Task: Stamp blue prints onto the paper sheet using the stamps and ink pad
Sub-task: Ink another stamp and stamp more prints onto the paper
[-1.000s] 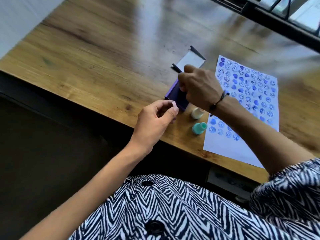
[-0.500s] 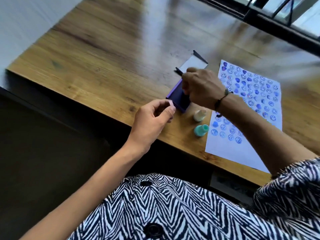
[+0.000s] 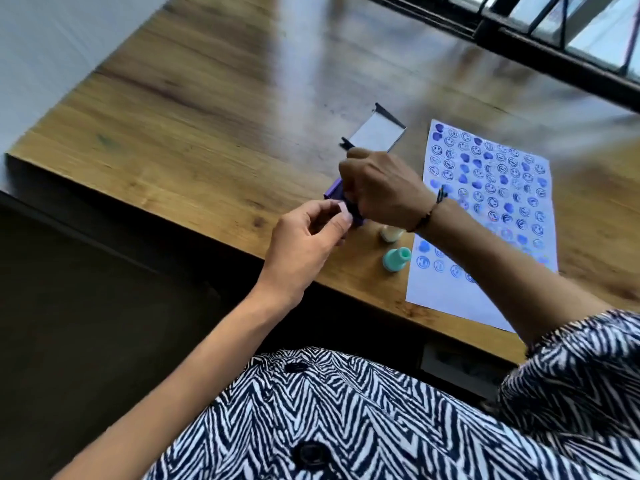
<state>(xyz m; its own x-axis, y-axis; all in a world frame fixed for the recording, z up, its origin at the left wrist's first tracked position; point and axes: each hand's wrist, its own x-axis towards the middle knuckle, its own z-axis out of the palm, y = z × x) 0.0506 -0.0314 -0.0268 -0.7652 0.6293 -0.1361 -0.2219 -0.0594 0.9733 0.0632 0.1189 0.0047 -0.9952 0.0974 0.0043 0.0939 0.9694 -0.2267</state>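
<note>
Fingers [image 3: 337, 221] hover over glossy wooden table [image 3: 214, 133] beside dark-framed window [image 3: 554, 39].

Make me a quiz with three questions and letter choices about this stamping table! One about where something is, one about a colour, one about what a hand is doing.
1. Where does the teal stamp stand?
A. on the lid
B. beside the paper sheet's left edge
C. in a hand

2. What colour are the prints?
A. red
B. green
C. blue

3. What is the right hand doing?
A. lying flat on the paper
B. curled over the ink pad
C. resting off the table

Answers:
1. B, it stands on the wood just off the sheet.
2. C, blue faces and hearts.
3. B, its fingers bend down onto the pad.
</note>
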